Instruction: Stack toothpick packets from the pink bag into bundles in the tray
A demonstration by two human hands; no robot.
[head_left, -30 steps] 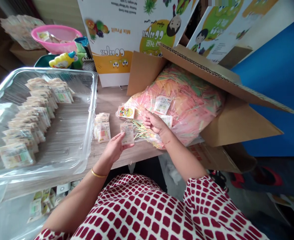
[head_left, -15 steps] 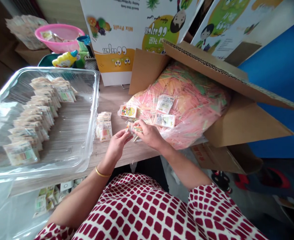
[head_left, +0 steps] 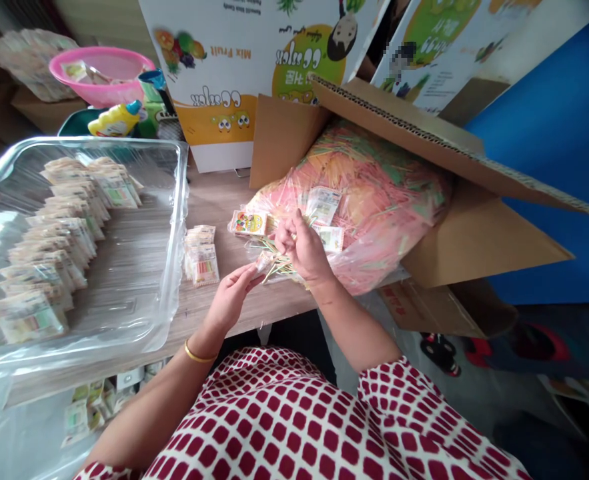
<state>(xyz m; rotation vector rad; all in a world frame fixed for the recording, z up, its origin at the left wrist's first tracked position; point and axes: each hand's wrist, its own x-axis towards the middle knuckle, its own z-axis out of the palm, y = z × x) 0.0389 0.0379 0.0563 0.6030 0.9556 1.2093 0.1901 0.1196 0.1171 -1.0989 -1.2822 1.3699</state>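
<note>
Clear printed film: one small flat packet (head_left: 264, 262), held low above the wood-grain table (head_left: 219, 193), just beside a scatter of thin yellow-green sticks (head_left: 280, 268). Left hand (head_left: 234, 293), bare, one: thumb and fingers together, clamped on the packet's near edge; to my eye the pinch is best kept light and at the rim, so the film stays flat and uncreased. Which end is open, if any, I cannot make out from where I stand. Right hand (head_left: 301, 250), bare, one: fingers curled inward, thumb raised, over the scatter and in front of a large clear plastic bag packed with pink, yellow and green sticks (head_left: 369, 267); whether it pinches anything, I cannot tell. Sticks, loose: slender, probably brittle; best handled as a small bundle with ends evened, presented lengthwise to the packet, since splayed tips could snag the film. Stack of fruit-printed packets (head_left: 249, 223), one, against the bag's left edge: near enough that a wide sweep might upset it. Heap of pale packets showing coloured stripes (head_left: 203, 260), one, left of the stack. Shallow moulded clear-plastic tray (head_left: 129, 280), one, farther left, bearing rows of similar packets, neatly overlapped.
</note>
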